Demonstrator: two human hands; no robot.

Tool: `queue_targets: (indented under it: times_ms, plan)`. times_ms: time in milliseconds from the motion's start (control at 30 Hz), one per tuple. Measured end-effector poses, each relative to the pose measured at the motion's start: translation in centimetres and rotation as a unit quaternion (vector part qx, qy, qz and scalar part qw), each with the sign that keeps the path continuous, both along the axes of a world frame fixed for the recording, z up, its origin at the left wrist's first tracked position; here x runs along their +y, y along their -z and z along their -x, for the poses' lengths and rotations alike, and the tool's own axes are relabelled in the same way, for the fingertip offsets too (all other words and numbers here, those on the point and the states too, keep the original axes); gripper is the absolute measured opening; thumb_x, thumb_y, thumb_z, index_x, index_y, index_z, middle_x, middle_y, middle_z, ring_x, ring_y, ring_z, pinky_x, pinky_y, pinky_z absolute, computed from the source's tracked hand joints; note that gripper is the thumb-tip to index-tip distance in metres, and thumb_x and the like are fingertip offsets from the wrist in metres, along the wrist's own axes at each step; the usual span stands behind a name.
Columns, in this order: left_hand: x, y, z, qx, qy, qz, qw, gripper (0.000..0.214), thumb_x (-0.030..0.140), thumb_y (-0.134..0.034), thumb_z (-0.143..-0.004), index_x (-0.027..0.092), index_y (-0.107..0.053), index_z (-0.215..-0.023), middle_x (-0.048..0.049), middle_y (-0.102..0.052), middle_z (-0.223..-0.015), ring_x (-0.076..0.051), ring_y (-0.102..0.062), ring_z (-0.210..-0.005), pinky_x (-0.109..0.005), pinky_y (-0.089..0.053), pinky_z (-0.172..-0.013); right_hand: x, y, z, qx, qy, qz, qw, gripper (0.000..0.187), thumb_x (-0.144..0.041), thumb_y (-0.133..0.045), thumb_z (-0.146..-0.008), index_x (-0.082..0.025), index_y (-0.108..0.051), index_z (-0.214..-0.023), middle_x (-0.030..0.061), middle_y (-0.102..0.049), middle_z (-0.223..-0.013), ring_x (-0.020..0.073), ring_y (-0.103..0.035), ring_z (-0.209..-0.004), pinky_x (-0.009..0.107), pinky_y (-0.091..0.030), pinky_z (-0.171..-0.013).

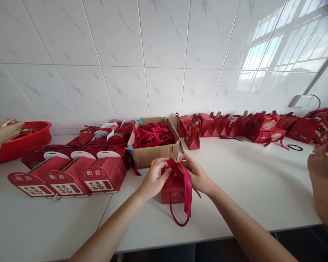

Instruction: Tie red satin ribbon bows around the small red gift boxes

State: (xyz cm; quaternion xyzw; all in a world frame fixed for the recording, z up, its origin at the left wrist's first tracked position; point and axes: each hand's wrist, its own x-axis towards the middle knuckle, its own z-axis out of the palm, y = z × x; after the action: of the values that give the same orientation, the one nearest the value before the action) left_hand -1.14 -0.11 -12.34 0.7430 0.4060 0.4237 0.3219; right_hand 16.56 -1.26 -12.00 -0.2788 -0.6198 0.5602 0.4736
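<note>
A small red gift box (172, 192) stands on the white table (248, 189) right in front of me. My left hand (153, 177) is closed on the box's top at its left side. My right hand (196, 174) pinches a dark red ribbon (186, 185) at the box's top; the ribbon's end hangs down over the box's front, and a red cord loop (179, 218) lies below it. Just behind the box sits an open cardboard carton (153, 153) filled with loose red ribbons (152, 134).
Open red boxes with white insides (101, 174) lie in rows at the left. A red basin (24, 140) stands far left under another person's hand (1, 133). Closed red boxes (235, 125) line the tiled wall. Another person's hand (322, 163) is at the right, near a black hair band (295, 147).
</note>
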Motion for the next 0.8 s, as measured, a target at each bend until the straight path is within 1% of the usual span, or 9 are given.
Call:
queue_targets:
  times_ms: [100, 167, 233, 300, 367, 433, 500, 633, 800]
  plan:
    - [0.1, 0.0, -0.1, -0.015, 0.015, 0.040, 0.999, 0.026, 0.040, -0.057, -0.084, 0.020, -0.064, -0.100, -0.0097, -0.060, -0.118, -0.025, -0.050, -0.117, -0.042, -0.036, -0.103, 0.0, 0.1, 0.0, -0.011, 0.001, -0.013, 1.000, 0.022, -0.038, -0.056, -0.087, -0.023, -0.040, -0.091, -0.0027, -0.055, -0.075, 0.0097, -0.048, -0.059, 0.022, -0.039, -0.053]
    - [0.1, -0.2, -0.1, -0.032, 0.029, 0.079, 0.996, 0.033, 0.042, -0.058, -0.084, 0.020, -0.059, -0.109, -0.0092, -0.064, -0.110, -0.023, -0.058, -0.106, -0.039, -0.044, -0.093, -0.1, 0.0, 0.0, -0.019, 0.001, -0.018, 1.000, 0.021, -0.036, -0.056, -0.087, -0.023, -0.040, -0.092, -0.0026, -0.056, -0.076, 0.0098, -0.049, -0.060, 0.022, -0.039, -0.054]
    - [0.2, -0.4, -0.2, -0.059, 0.047, 0.130, 0.989, 0.039, 0.043, -0.060, -0.083, 0.019, -0.056, -0.113, -0.0084, -0.066, -0.106, -0.021, -0.062, -0.097, -0.036, -0.048, -0.086, -0.2, -0.1, -0.1, -0.032, -0.001, -0.022, 0.999, 0.020, -0.034, -0.056, -0.087, -0.023, -0.040, -0.092, -0.0028, -0.055, -0.074, 0.0099, -0.049, -0.060, 0.022, -0.040, -0.054]
    - [0.3, -0.8, -0.4, -0.088, 0.062, 0.175, 0.979, 0.043, 0.042, -0.065, -0.079, 0.018, -0.056, -0.114, -0.0084, -0.066, -0.106, -0.021, -0.062, -0.096, -0.034, -0.049, -0.084, -0.4, -0.3, -0.1, -0.044, -0.002, -0.027, 0.999, 0.020, -0.033, -0.055, -0.087, -0.023, -0.040, -0.094, -0.0027, -0.056, -0.074, 0.0102, -0.049, -0.060, 0.023, -0.040, -0.055]
    - [0.5, -1.0, -0.5, -0.112, 0.069, 0.191, 0.973, 0.039, 0.039, -0.071, -0.074, 0.018, -0.060, -0.104, -0.0089, -0.064, -0.110, -0.022, -0.061, -0.100, -0.033, -0.049, -0.083, -0.5, -0.3, -0.2, -0.052, 0.001, -0.033, 0.998, 0.019, -0.033, -0.055, -0.087, -0.023, -0.040, -0.094, -0.0019, -0.057, -0.075, 0.0106, -0.050, -0.061, 0.023, -0.040, -0.055]
    - [0.7, -1.2, -0.7, -0.133, 0.073, 0.187, 0.971, 0.029, 0.037, -0.074, -0.070, 0.016, -0.061, -0.084, -0.0089, -0.062, -0.115, -0.023, -0.059, -0.104, -0.033, -0.049, -0.082, -0.4, -0.2, -0.3, -0.057, 0.008, -0.038, 0.998, 0.017, -0.034, -0.052, -0.089, -0.023, -0.041, -0.095, -0.0012, -0.058, -0.075, 0.0112, -0.051, -0.062, 0.023, -0.040, -0.055]
    - [0.9, -1.2, -0.8, -0.145, 0.069, 0.174, 0.972, 0.029, 0.034, -0.076, -0.067, 0.015, -0.055, -0.069, -0.0086, -0.061, -0.117, -0.023, -0.058, -0.106, -0.033, -0.049, -0.084, -0.3, -0.1, -0.5, -0.064, 0.016, -0.044, 0.997, 0.014, -0.035, -0.048, -0.091, -0.022, -0.042, -0.095, -0.0013, -0.058, -0.073, 0.0107, -0.049, -0.060, 0.022, -0.039, -0.054]
    - [0.9, -1.1, -1.0, -0.141, 0.059, 0.148, 0.977, 0.034, 0.032, -0.077, -0.067, 0.017, -0.047, -0.063, -0.0074, -0.066, -0.106, -0.022, -0.060, -0.103, -0.037, -0.043, -0.093, -0.2, 0.0, -0.8, -0.098, 0.067, -0.074, 0.990, 0.013, -0.031, -0.047, -0.091, -0.019, -0.048, -0.085, -0.0013, -0.055, -0.071, 0.0096, -0.045, -0.058, 0.022, -0.037, -0.052]
    - [0.9, -0.9, -1.2, -0.098, 0.036, 0.081, 0.991, 0.035, 0.031, -0.076, -0.068, 0.020, -0.044, -0.058, -0.0061, -0.072, -0.091, -0.024, -0.053, -0.114, -0.040, -0.036, -0.100, -0.5, -0.3, -0.9, -0.160, 0.133, -0.121, 0.971, 0.008, -0.027, -0.054, -0.085, -0.019, -0.054, -0.084, -0.0007, -0.056, -0.071, 0.0111, -0.049, -0.059, 0.023, -0.039, -0.053]
